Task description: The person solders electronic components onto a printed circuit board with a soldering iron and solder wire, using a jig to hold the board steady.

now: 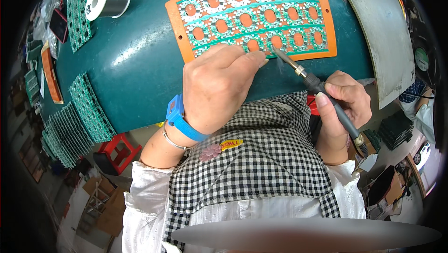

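My right hand [351, 98] grips a soldering iron [344, 120] by its dark handle. The iron's metal tip slants up and left to the near edge of a green circuit board panel [257, 28], around its bottom row. That panel has rows of ring-shaped boards with round openings and sits in an orange holder [329, 36]. My left hand [217, 83] is closed over the panel's near left part, thumb and forefinger pinched together close to the iron's tip. Whatever lies between these fingers is hidden. A blue wristband [179, 120] circles my left wrist.
At the upper left of the green table [140, 83] stands a spool of grey wire [117, 2]. More green panels [79, 13] lie along the left side, with a stack of them [70, 131] at the lower left. A grey metal sheet [378, 29] borders the right.
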Tool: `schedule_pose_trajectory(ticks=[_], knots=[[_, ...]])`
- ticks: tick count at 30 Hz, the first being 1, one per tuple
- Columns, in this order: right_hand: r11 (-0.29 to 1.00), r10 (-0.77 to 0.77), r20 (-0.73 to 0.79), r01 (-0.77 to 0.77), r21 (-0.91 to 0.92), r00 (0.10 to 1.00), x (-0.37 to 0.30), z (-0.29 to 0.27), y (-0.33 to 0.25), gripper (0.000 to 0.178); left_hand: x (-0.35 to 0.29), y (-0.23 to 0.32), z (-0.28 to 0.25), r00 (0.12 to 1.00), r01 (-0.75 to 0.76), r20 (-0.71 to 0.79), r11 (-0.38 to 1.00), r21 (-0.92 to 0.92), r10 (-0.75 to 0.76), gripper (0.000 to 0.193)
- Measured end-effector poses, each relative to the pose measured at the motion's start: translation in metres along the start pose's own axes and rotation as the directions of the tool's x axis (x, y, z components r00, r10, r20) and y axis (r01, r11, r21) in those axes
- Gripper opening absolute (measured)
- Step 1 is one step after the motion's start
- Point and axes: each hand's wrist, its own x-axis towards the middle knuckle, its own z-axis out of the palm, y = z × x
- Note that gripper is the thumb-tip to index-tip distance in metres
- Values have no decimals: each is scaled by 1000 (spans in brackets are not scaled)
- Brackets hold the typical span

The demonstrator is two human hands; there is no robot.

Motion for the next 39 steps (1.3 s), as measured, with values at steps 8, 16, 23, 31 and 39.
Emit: schedule_pose_trajectory(ticks=[8, 16, 23, 31, 39], knots=[[994, 59, -153, -45, 95, 986, -13, -1, 3, 19, -3, 5, -7, 1000, -2, -31, 999, -49, 0, 18], [994, 44, -122, -31, 107, 992, -4, -5, 0, 20, -6, 5, -19, 997, 11, -81, 997, -73, -17, 14], [1000, -14, 11, 14, -3, 1000, 6, 9, -8, 24, -12, 7, -21, 995, 87, -41, 995, -58, -90, 17], [992, -35, 38, 39, -120, 999, 13, 18, -11, 23, -13, 7, -19, 994, 78, -73, 992, -100, -86, 14], [999, -22, -88, 19, -38, 996, 8, 4, -16, 21, -14, 13, -28, 983, 99, -137, 982, -161, -121, 14]])
